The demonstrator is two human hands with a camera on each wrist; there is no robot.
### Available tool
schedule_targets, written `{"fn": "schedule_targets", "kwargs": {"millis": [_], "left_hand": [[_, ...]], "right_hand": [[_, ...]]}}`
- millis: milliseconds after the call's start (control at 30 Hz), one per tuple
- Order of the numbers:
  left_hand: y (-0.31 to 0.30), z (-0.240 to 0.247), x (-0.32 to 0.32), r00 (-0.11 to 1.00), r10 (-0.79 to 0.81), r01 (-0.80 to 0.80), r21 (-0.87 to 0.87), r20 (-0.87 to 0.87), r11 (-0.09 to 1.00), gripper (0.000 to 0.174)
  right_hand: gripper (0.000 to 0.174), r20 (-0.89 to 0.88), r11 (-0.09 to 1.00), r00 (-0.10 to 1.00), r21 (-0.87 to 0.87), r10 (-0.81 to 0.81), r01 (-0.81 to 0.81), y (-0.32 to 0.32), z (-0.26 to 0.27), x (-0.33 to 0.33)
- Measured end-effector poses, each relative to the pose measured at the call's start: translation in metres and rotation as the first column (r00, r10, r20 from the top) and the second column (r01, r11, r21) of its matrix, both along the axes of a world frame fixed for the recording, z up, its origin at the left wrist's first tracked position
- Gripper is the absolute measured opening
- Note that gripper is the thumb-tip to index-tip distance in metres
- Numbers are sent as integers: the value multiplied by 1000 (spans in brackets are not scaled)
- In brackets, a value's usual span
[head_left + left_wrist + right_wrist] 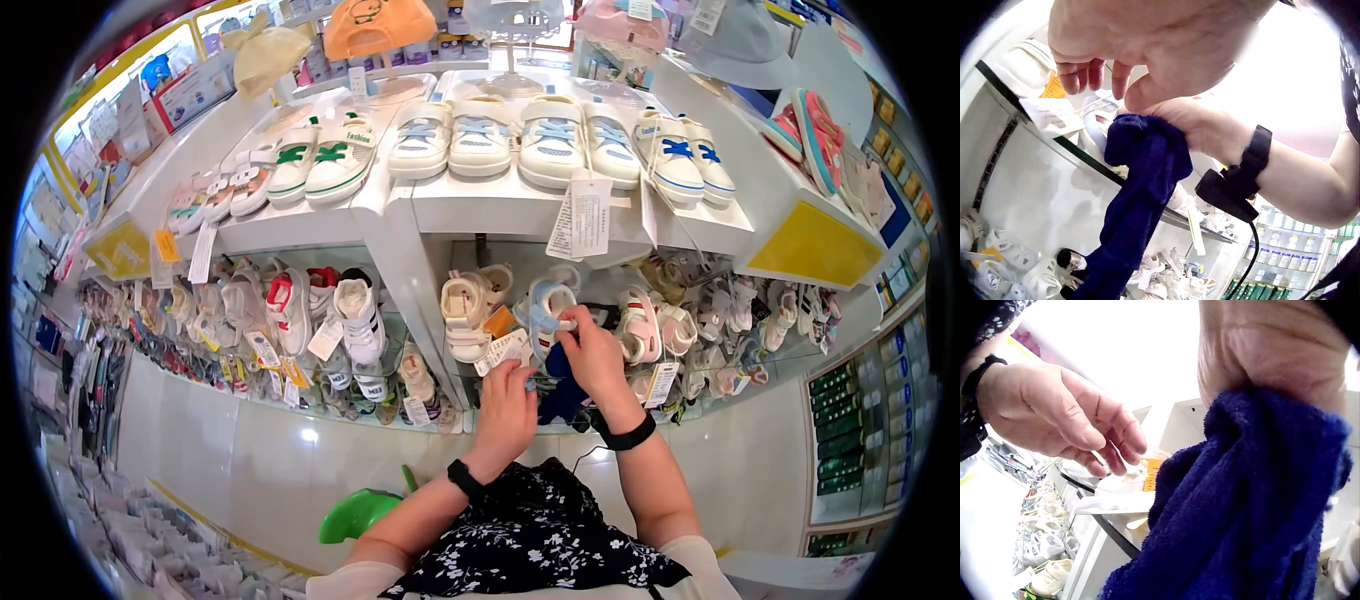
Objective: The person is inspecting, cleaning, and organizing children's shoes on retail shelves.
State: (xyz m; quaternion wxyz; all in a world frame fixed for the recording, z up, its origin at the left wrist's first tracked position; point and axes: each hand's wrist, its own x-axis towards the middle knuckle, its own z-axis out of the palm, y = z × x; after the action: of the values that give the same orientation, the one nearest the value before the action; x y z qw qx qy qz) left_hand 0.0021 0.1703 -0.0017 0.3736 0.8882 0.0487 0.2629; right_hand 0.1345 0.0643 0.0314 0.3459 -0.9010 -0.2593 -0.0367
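My right hand (596,352) is at the lower glass shelf and holds a navy blue towel-like cloth (1141,169) that hangs down from it. Its fingertips overlap a light blue and white child's sandal (550,303) in the head view. The fingers on the cloth are mostly hidden by it in the right wrist view. To the left, my left hand (1060,415) has loosely bent fingers with nothing between them. It is close to a white price tag (503,352) at the shelf edge. A cream sandal pair (465,318) stands just left of the light blue one.
White sneakers (485,135) with hanging tags (580,218) line the upper counter. Pink and white sandals (640,325) stand right of my hands. The glass shelf edge (1094,159) runs below the shoes, with more shoes underneath. A green stool (358,515) is on the floor.
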Motion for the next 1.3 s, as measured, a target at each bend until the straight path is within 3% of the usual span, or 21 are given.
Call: {"fn": "schedule_targets", "kwargs": {"millis": [133,433,533,567,700,800,900,1000,1100,1200,1233,1300], "left_hand": [[6,-5,-5,1000,3,-3,4,15,1000,31],[4,-18,-2,997,-64,65,15,-44,998,27],[3,-20,2,995,-80,81,4,-67,997,27],[4,-23,4,994,-86,86,-1,-68,996,27],[9,-20,8,993,-95,94,-16,-73,995,29],[11,-19,6,995,-93,91,-45,-42,995,27],[5,-13,7,993,-116,115,-79,-15,990,24],[-8,-13,14,969,-244,247,-96,41,964,19],[-23,-3,20,917,-399,393,-211,12,895,18],[-37,3,33,892,-452,429,-277,-23,860,19],[-40,-2,40,871,-489,459,-279,-44,843,25],[-57,-4,57,877,-474,398,-445,-71,803,33]], "right_hand": [[20,-5,998,998,28,-64,64,11,-1,1],[23,-64,993,994,-82,-93,88,19,14,-7],[28,-15,999,999,-20,-34,34,14,5,-5],[37,0,1000,1000,-5,-18,18,11,2,-6],[45,-98,987,995,162,17,-1,-19,17,-26],[45,-71,977,993,179,-100,111,-62,16,-36],[52,-74,943,940,-22,-334,333,-94,24,-31],[63,-38,888,912,-246,-409,388,-100,5,-13],[63,-8,854,881,-249,-473,456,-96,-12,3],[58,-24,847,866,-220,-500,484,-101,-11,9],[47,-45,847,858,-191,-512,496,-104,-11,10],[41,-45,873,877,-132,-479,470,-115,-17,14]]}}
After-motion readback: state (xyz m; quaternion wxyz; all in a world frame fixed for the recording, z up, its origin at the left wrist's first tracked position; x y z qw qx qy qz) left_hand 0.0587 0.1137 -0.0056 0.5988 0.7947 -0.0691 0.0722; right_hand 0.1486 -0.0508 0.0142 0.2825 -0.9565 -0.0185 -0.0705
